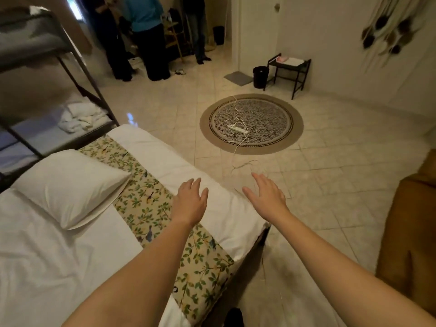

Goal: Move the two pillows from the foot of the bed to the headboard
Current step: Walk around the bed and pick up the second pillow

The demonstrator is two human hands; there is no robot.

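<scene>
One white pillow [68, 185] lies on the white-sheeted bed [42, 256], just left of a floral runner [151, 208] that crosses the foot of the bed. I see only this one pillow. My left hand [191, 199] hovers over the runner and the bed's end, fingers spread, holding nothing, to the right of the pillow and apart from it. My right hand [264, 194] is stretched out past the bed's edge over the floor, also spread and holding nothing. The headboard is out of view.
A round patterned rug [278, 138] with a white power strip [237, 128] and trailing cable lies on the tiled floor. A bunk bed frame [77, 74] stands at left. A brown armchair [410, 232] is at right. Several people stand at the back.
</scene>
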